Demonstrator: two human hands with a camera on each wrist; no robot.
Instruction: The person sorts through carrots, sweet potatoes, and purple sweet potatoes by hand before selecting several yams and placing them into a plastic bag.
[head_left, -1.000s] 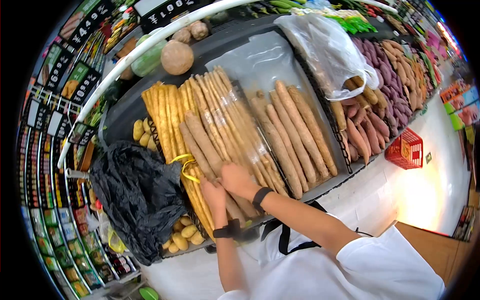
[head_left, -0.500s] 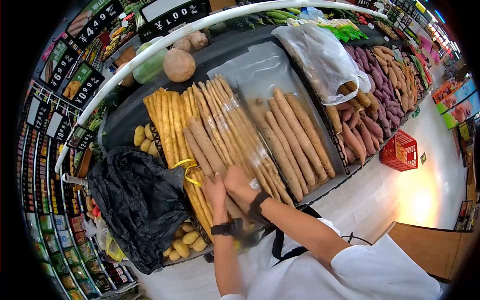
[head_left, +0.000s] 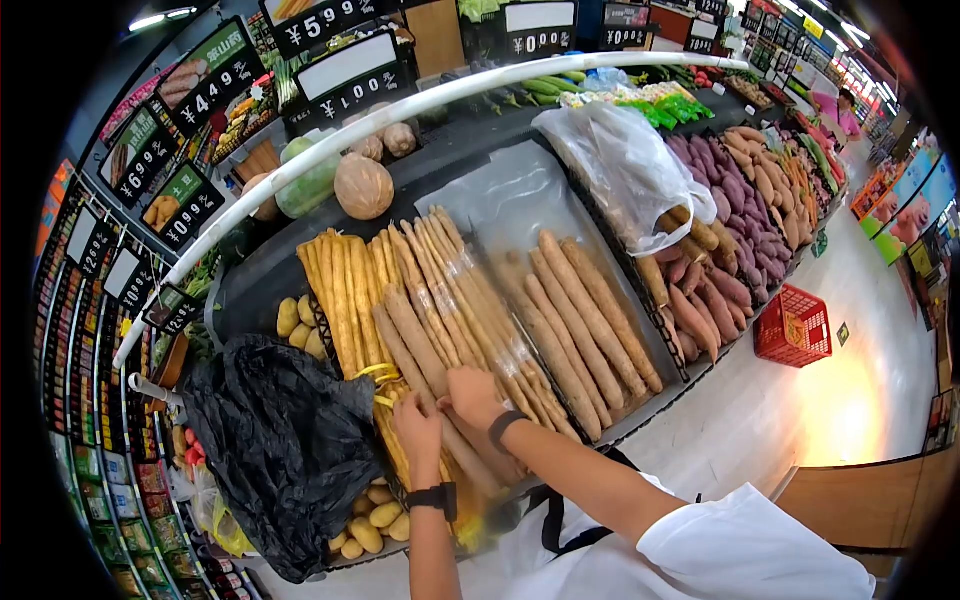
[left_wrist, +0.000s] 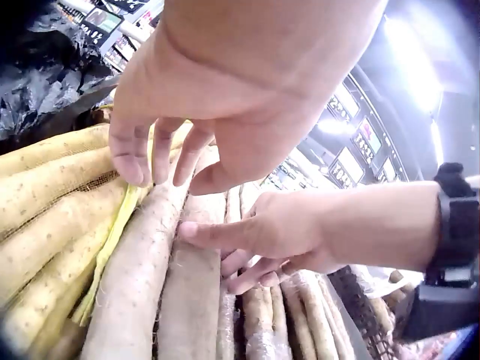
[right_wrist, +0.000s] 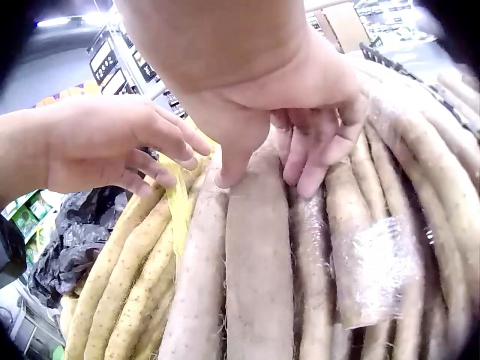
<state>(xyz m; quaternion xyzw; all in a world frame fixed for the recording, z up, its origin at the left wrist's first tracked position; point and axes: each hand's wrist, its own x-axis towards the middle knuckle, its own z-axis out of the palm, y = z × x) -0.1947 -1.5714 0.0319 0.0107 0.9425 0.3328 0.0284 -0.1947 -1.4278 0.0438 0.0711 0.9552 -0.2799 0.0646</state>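
Two thick brown yams lie side by side between yellowish roots and plastic-wrapped thin ones. My right hand straddles the right-hand thick yam, thumb on its left side and fingers over its right. My left hand is just to the left, its loosely bent fingers over the upper part of the left-hand thick yam, beside a yellow tie. Contact of these fingertips with yam or tie is unclear. In the left wrist view, the left hand hangs above the right hand.
A black plastic bag lies at the left, with potatoes by its lower edge. More thick yams lie right of the wrapped roots, then a clear bag and sweet potatoes. A white rail curves across the back.
My left hand has shifted slightly left, opening a small gap from the right hand. The right hand stays over the thick yams. The head view has tilted up, showing more price signs.
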